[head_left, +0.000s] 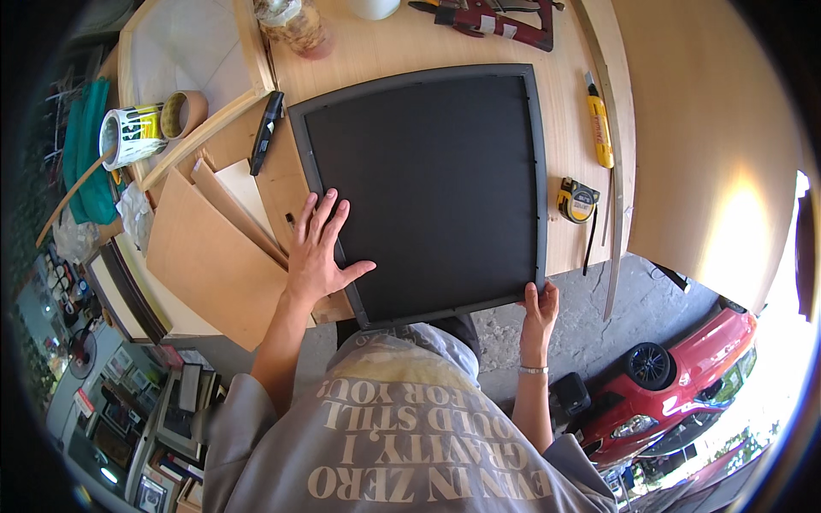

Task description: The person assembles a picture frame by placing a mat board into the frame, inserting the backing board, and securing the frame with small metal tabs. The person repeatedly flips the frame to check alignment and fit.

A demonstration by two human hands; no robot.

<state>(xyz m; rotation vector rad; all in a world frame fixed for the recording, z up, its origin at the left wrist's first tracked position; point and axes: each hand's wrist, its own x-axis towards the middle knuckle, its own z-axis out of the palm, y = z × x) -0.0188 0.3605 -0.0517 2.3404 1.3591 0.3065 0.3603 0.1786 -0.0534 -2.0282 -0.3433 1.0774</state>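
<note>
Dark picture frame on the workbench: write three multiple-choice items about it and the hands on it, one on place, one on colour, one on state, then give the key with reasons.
1. Where does the yellow tape measure lie?
A. On top of the dark frame
B. On the bench, to the right of the frame
C. In the left hand

2. What colour is the frame's backing panel?
A. Black
B. White
C. Red

3. How is the left hand placed?
A. Closed in a fist around a pen
B. Lifted clear of the bench
C. Spread flat on the frame's left edge

Key: 1 B, it sits on the wood beside the frame's right rail. 2 A, the panel is plain black inside the grey border. 3 C, the fingers are fanned out over the left rail, while the right hand grips the near right corner.
</note>
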